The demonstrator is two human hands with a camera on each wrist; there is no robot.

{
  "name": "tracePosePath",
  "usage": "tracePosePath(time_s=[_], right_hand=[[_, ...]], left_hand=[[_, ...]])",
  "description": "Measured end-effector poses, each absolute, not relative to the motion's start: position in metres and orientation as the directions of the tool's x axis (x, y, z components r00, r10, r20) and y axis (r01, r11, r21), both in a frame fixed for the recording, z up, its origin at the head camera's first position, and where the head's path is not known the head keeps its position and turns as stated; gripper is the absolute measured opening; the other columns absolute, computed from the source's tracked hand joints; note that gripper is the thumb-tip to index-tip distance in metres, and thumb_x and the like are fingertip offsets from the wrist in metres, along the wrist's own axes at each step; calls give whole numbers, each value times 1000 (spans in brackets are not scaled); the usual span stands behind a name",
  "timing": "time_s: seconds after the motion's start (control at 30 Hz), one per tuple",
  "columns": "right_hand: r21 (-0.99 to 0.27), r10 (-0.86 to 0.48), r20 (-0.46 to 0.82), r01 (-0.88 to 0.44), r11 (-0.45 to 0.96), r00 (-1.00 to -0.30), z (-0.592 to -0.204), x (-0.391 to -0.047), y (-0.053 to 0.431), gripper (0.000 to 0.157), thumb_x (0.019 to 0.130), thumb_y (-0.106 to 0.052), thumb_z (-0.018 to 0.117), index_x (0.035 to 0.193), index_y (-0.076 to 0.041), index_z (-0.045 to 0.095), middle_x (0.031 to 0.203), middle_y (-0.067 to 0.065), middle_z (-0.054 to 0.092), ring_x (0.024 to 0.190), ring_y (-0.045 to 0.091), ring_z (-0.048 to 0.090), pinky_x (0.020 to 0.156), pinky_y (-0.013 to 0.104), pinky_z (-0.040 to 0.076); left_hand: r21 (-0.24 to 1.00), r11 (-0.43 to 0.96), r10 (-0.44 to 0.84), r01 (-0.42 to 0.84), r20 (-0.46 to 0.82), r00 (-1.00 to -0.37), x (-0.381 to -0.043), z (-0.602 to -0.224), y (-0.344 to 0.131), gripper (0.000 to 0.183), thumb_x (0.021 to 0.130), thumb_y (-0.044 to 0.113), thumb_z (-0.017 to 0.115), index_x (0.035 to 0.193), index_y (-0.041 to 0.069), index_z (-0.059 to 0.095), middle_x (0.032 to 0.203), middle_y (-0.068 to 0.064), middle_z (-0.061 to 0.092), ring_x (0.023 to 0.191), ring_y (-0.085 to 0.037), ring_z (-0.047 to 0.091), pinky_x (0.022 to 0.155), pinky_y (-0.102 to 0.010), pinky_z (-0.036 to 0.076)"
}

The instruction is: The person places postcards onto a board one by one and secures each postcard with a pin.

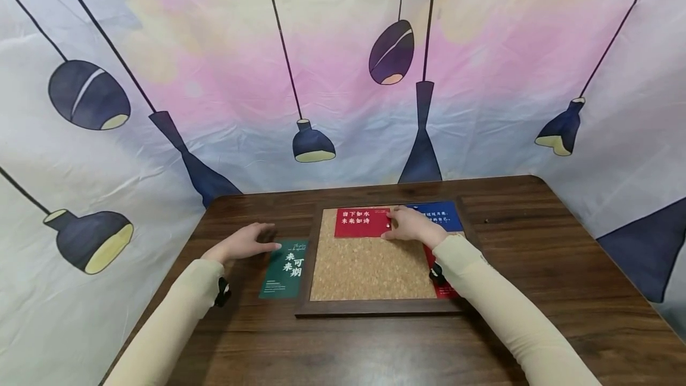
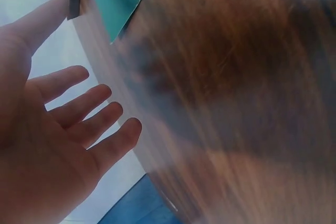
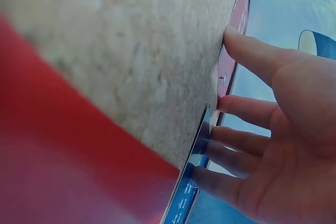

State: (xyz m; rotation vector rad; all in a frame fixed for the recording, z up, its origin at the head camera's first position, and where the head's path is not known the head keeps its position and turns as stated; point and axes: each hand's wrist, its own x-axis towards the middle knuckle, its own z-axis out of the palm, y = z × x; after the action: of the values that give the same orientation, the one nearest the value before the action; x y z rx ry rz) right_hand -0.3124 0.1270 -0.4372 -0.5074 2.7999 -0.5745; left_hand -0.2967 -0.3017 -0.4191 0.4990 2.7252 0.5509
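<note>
My right hand [image 1: 415,225] rests with its fingers fairly straight at the right end of a red card [image 1: 345,229] with white writing. This card lies along the upper part of a framed cork board [image 1: 370,273]. A small white pin head [image 1: 388,225] shows near the card's right end, between thumb and forefinger. In the right wrist view the lower fingertips touch a blue card [image 3: 184,195] beside it. My left hand [image 1: 243,243] has its fingers spread, thumb tip at the top left corner of a green card [image 1: 278,282] that lies left of the board.
A second red card [image 1: 446,289] lies down the board's right side, partly hidden by my right forearm. The board's dark wooden frame [image 1: 375,308] rests on a brown wooden table [image 1: 332,353]. Behind stands a cloth backdrop [image 1: 343,64] with painted lamps.
</note>
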Motion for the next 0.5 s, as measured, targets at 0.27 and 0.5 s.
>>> tracePosePath(time_s=[0.27,0.5], right_hand=[[-427,-384,-157,-288,857,-910,-437,-313,127,72,91,-37,75,147,0,49,155,24,39,139,42,41,110,55,38],[-417,-392,-153,-300,858,-907,-438,-311,128,71,92,-37,75,148,-1,50,154,24,40,138,42,42,109,55,39]], left_hand=[[453,849,405,273,-225,-886,-293,-434,-298,80,90,42,76,146,-6,46,130,-24,53,110,-36,56,92,-55,47],[476,839,399,264,-208,-893,-291,-439,-292,73,87,32,81,142,-6,51,120,-18,54,96,-27,53,85,-50,47]])
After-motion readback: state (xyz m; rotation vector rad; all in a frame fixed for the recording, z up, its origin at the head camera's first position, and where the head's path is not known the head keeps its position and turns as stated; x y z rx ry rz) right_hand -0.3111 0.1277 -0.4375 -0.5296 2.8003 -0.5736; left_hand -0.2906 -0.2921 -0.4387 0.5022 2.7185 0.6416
